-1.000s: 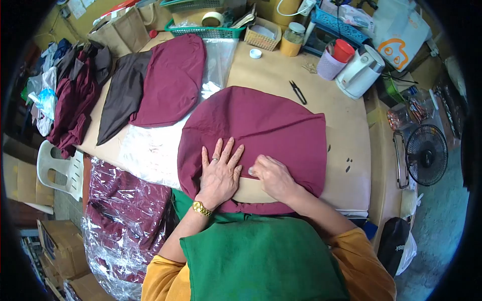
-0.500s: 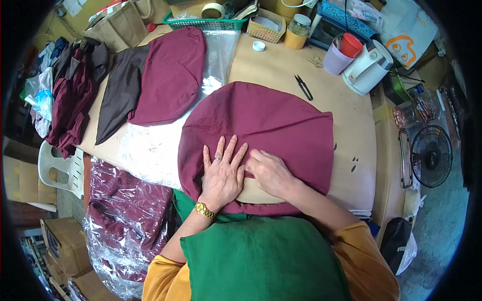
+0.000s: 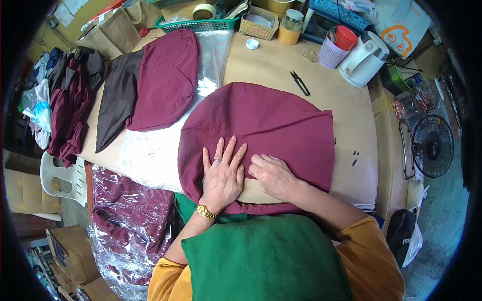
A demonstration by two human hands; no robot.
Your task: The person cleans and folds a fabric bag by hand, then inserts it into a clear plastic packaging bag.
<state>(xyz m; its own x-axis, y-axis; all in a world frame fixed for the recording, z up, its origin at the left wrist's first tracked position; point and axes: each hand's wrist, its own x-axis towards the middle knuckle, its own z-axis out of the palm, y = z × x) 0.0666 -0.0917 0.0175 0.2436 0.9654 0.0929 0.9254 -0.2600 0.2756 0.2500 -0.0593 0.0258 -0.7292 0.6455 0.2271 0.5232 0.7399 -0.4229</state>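
Note:
A maroon fabric cover [image 3: 281,118] with a rounded far edge lies spread on the table in front of me. My left hand [image 3: 223,173] rests flat on it, fingers spread, with a ring and a gold watch on that side. Just to its right, my right hand [image 3: 273,175] is closed, its curled fingers pinching at the near edge of the maroon cloth; the fingertips are partly hidden. Below the hands, a strip of tan table surface shows between that edge and a gathered maroon hem [image 3: 266,207].
Black thread snips [image 3: 299,83] lie beyond the cover. Another maroon and dark brown piece [image 3: 165,80] lies at upper left on clear plastic. A white kettle [image 3: 364,59], a lilac cup [image 3: 331,54] and baskets line the back. Plastic-wrapped maroon cloth [image 3: 128,215] sits at lower left.
My right hand has shifted slightly right and down along the cloth edge. My left hand stays flat in place. The camera view has tilted a little.

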